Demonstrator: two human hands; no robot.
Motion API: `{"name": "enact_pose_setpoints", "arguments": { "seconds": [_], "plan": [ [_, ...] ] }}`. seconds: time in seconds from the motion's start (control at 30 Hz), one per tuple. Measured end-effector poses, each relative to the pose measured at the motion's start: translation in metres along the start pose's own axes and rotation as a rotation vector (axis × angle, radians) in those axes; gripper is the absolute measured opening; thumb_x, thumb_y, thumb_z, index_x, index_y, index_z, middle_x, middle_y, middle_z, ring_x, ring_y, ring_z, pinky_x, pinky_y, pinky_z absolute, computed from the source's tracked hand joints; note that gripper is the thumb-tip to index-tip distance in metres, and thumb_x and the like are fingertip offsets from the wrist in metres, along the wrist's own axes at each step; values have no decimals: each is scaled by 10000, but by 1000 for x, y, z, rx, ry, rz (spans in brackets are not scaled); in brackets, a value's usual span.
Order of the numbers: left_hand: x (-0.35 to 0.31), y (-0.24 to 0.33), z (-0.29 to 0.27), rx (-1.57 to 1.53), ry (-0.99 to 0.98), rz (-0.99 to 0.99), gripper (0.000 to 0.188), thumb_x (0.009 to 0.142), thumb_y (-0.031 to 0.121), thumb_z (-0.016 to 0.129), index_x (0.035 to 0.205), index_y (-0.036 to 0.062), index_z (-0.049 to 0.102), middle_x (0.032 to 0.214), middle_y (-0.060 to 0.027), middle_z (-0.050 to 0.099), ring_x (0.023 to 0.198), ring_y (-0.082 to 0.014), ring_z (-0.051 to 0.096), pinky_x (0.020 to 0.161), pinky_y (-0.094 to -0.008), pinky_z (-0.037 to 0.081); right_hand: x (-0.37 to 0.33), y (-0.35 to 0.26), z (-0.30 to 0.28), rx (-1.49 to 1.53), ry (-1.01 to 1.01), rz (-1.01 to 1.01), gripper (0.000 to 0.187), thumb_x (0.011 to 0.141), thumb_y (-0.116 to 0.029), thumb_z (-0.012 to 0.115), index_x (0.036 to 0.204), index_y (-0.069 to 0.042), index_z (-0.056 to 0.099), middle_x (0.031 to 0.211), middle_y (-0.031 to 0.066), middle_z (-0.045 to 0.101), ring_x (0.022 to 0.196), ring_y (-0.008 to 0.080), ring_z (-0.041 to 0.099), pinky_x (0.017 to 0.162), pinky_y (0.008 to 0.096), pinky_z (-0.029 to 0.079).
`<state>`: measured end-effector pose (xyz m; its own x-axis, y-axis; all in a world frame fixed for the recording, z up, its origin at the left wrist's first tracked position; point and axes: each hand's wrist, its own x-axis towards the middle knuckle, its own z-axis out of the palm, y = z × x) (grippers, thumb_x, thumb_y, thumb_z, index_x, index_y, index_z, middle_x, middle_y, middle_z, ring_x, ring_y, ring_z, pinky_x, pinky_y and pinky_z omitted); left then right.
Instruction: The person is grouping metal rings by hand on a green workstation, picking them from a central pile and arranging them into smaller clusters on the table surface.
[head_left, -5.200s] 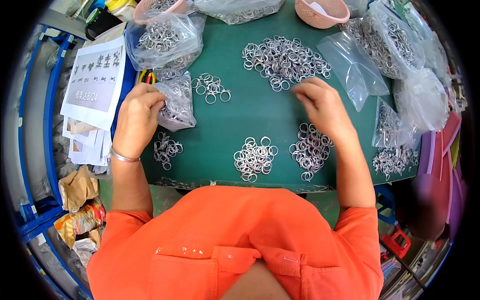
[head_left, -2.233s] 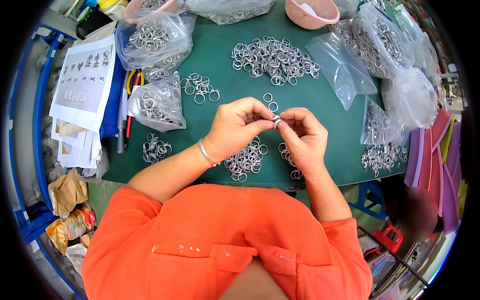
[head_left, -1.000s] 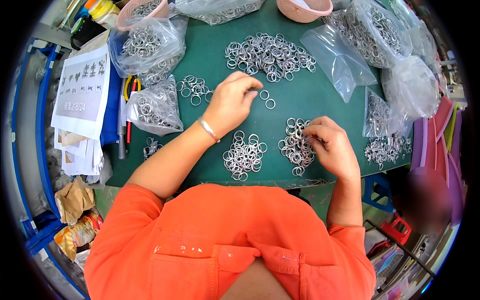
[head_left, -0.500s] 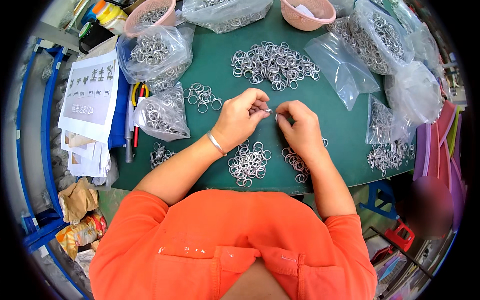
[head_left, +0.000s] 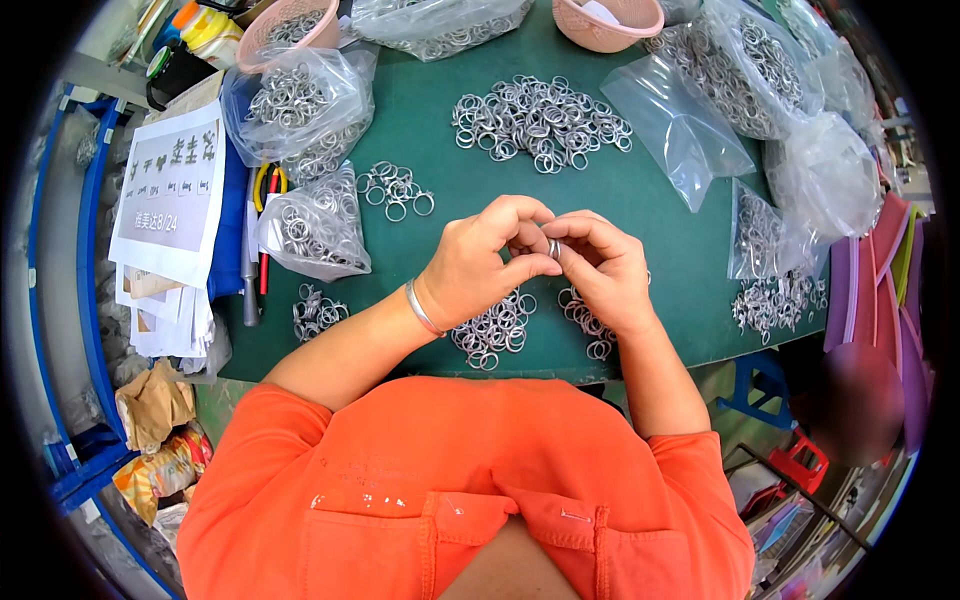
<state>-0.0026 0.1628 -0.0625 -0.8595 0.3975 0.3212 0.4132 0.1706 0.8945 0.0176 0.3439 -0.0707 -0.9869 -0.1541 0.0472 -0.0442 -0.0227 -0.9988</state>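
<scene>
Closely pinched between thumb and forefinger, a grey metal ring sits in the right hand, on the wearer's side of the large ring heap. The left hand meets it there with curled fingers, its thumb tip just beside the ring; whether it grips anything is hidden. A silver bangle circles the left wrist. Nearer the wearer than the large ring heap, partly covered by the hands, lie a round ring pile and a second ring pile on the green tabletop. Left of the large ring heap are a small ring cluster and, beyond it, a clear plastic bag of rings. Right of the large ring heap, near its edge, lies a flat clear bag, with a bulging bag of rings farther out. Beyond the large ring heap, toward the right, stands a pink basket.
</scene>
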Motion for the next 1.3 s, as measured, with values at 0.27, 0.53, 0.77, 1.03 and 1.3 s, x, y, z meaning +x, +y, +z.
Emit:
{"name": "enact_pose_setpoints", "arguments": {
  "seconds": [0.27, 0.53, 0.77, 1.03, 1.3],
  "plan": [
    [3, -7, -7, 13, 66, -107, 321, 796, 22, 762, 1064, -2, 587, 849, -69, 682, 766, -107, 654, 689, -237, 538, -8, -24, -53, -599, -18, -142, 135, 777, 50, 597, 876, -5, 671, 876, 95, 652, 744, 195, 632, 666, 287, 503],
    [22, -23, -14, 253, -78, -126, 137, 808, 23, 695, 937, 8, 650, 851, -80, 614, 722, -161, 618, 666, -279, 501, -37, -8, -32, -998, -305, -329, 402, 816, -294, 708, 1164, -101, 649, 1325, 105, 548, 1233, 329, 503, 1047, 519, 366],
    [34, -49, -33, 571, 142, -71, 236, 797, 19, 688, 1027, 19, 633, 1030, -116, 597, 804, -226, 611, 715, -310, 512, -53, 15, -48, -1074, -95, -506, 168, 750, -117, 726, 916, -105, 713, 1097, 51, 661, 1103, 297, 580, 984, 526, 409],
    [51, -54, -8, 791, 169, -255, 534, 731, 14, 724, 1214, -1, 496, 1154, -220, 520, 1059, -425, 509, 930, -471, 429, 0, -9, -47, -931, -38, -474, 220, 771, -29, 679, 991, -24, 681, 1077, 127, 636, 1078, 327, 580, 957, 436, 450],
    [27, -42, -8, 519, 36, -89, 509, 709, 95, 795, 1160, 49, 564, 1160, -174, 509, 1075, -369, 526, 944, -423, 448, 47, 12, -33, -708, -261, -281, 358, 781, 60, 603, 1129, -15, 640, 1209, 159, 585, 1151, 352, 539, 976, 420, 445]
  ]
}}
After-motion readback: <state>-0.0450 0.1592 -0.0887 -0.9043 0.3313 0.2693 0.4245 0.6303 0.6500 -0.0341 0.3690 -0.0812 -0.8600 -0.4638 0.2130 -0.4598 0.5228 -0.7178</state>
